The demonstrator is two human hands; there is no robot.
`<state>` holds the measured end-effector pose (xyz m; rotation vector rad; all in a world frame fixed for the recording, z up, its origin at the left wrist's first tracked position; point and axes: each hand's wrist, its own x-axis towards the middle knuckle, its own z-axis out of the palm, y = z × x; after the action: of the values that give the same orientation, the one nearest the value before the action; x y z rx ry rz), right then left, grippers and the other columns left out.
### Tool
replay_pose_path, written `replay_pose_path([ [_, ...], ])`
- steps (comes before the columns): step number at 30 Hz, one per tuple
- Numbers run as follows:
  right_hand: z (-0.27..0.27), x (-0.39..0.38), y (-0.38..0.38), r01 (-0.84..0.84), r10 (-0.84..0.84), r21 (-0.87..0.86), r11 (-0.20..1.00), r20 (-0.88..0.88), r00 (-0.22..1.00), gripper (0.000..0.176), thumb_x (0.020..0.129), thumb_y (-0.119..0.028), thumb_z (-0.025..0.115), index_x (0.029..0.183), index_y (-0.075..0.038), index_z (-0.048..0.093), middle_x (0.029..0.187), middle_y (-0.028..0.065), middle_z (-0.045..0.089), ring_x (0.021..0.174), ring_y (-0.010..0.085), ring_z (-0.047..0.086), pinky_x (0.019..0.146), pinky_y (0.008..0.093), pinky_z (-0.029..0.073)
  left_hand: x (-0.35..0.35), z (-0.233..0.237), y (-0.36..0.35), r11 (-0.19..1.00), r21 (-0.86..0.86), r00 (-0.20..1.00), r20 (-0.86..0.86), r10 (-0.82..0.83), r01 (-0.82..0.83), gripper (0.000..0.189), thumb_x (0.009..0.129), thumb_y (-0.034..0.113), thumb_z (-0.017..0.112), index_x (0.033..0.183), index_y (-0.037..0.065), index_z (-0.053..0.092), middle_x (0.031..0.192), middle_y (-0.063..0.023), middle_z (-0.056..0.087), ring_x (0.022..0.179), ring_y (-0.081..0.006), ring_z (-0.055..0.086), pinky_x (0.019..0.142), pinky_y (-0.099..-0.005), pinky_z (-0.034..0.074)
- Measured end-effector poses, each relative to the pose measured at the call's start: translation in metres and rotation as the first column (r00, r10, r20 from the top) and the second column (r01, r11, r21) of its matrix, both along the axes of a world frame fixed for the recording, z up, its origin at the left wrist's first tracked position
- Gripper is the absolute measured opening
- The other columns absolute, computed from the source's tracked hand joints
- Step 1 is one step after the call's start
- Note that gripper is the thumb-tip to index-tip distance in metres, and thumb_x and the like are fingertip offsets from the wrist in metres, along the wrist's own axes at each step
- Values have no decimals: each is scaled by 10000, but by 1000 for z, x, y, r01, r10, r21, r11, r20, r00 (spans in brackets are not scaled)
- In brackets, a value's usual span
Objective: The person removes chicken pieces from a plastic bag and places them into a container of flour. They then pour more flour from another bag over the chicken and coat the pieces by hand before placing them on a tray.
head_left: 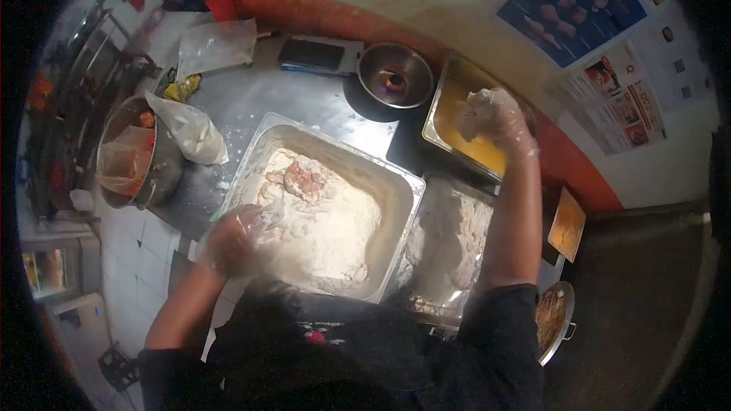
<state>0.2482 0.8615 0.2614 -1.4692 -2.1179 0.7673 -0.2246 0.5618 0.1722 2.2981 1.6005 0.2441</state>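
Note:
Over the left side of a large metal tray (402, 237) is my left hand (242, 237), in a clear glove and smeared by motion; its fingers cannot be made out. White flour (335, 240) fills the tray's bottom, and a floured piece of raw meat (304, 179) lies on it near the back. My right hand (499, 122), gloved too, is raised over a metal pan of yellow liquid (481, 154). Its fingers are bent round something pale and coated, too unclear to name.
An empty metal bowl (395, 76) stands behind the tray. Left are a large pot (164, 171) and a plastic bag of flour (190, 131). Right of the tray is another floured pan (449, 240). A dark flat device (311, 54) lies at the back.

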Motion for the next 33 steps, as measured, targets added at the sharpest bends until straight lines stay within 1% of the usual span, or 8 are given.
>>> replay_pose_path([
  [3, -95, 39, 42, -203, -50, 334, 920, 615, 787, 160, 922, -179, 678, 859, -50, 749, 971, 207, 750, 853, 358, 729, 732, 442, 560, 9, 21, 3, 987, -114, 983, 131, 128, -113, 556, 757, 297, 774, 1225, 29, 641, 1261, -209, 630, 1187, -390, 610, 1082, -455, 486],
  [5, -132, 56, 39, 163, -168, -117, 980, -30, 985, 154, 915, -194, 685, 944, -53, 740, 1028, 235, 727, 969, 407, 706, 813, 490, 553, 1, 7, 3, 1000, -19, 998, 57, 3, -2, 551, 776, 308, 761, 1238, 37, 631, 1257, -213, 628, 1184, -390, 610, 1065, -451, 495],
  [9, -116, 46, 19, -133, -5, 186, 974, 599, 801, 182, 903, -204, 689, 1006, -58, 722, 1021, 223, 724, 982, 428, 696, 821, 486, 554, -2, 10, 5, 997, -71, 996, 84, -21, 27, 535, 807, 341, 749, 1239, 53, 624, 1267, -212, 624, 1192, -406, 603, 1046, -459, 505],
  [13, -102, 64, 41, 17, -17, 5, 1000, 399, 917, 219, 963, -165, 597, 1120, -27, 664, 956, 126, 687, 894, 226, 695, 787, 406, 578, -8, -1, 6, 988, 46, 989, 6, -145, 144, 555, 775, 340, 798, 1221, 53, 634, 1286, -212, 622, 1196, -417, 605, 1028, -471, 519],
  [21, -34, 15, 13, -33, -230, 401, 916, 590, 774, 170, 928, -176, 664, 1008, -27, 686, 967, 257, 678, 926, 462, 674, 797, 526, 548, 7, 15, 2, 984, 176, 992, 114, -54, 33, 580, 746, 286, 841, 1225, 17, 653, 1278, -212, 648, 1185, -392, 633, 999, -460, 542],
  [24, -65, 35, 24, 142, -178, 171, 975, 221, 959, 171, 986, -169, 575, 1009, -26, 665, 955, 255, 659, 873, 457, 661, 748, 521, 525, 1, 7, -5, 995, 84, 964, 266, 25, -49, 625, 756, 280, 840, 1271, -10, 637, 1294, -210, 643, 1201, -376, 629, 1013, -451, 539],
  [30, -36, 22, 9, 9, -107, 248, 969, 383, 918, 282, 1005, -265, 582, 889, -14, 637, 717, 140, 597, 606, 262, 602, 579, 430, 481, 0, 13, -2, 962, 249, 987, 87, -138, 112, 706, 772, 262, 841, 1350, -44, 575, 1290, -218, 650, 1195, -348, 641, 1042, -428, 513],
  [33, 42, -32, -45, -43, -71, 219, 975, 485, 871, 247, 968, -235, 680, 830, -31, 665, 659, 115, 605, 509, 246, 605, 503, 395, 499, 10, 32, 9, 980, -197, 864, 489, 120, -25, 611, 846, 152, 769, 1388, -31, 557, 1247, -185, 675, 1179, -312, 655, 1007, -391, 523],
])
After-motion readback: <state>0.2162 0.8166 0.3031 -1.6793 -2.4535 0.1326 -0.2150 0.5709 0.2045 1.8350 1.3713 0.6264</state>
